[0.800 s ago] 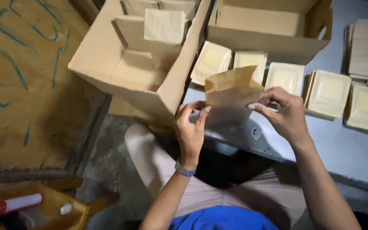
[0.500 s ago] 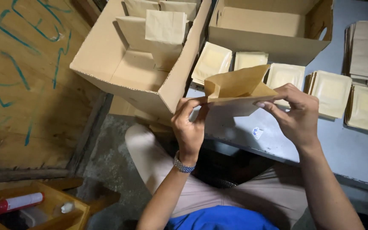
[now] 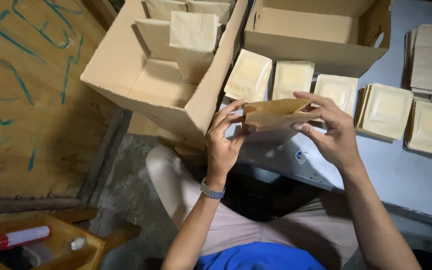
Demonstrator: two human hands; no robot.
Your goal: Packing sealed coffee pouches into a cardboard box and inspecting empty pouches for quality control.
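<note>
1. Grey tabletop (image 3: 416,175) fills the right of the head view, with a rough concrete floor (image 3: 121,200) below its near edge and a plywood sheet (image 3: 21,100) scrawled with teal paint at the left.
2. Both hands hold one brown paper pouch (image 3: 276,115) in the air, just above the table's near edge and in front of the open cardboard box (image 3: 141,85).
3. The left hand (image 3: 223,145) pinches the pouch's left end between thumb and fingertips; the right hand (image 3: 331,132) grips its right end, fingers curled over the top.
4. Compared with the earlier views, the pouch has tipped from upright and face-on to nearly flat, so its edge and mouth now face the camera, and the hands have moved a little closer together.
5. That suggests the pouch is being turned or spread open rather than set down; it touches neither box nor table.
6. A row of pale pouch stacks (image 3: 336,92) lies on the table behind, before a second box (image 3: 316,40).
</note>
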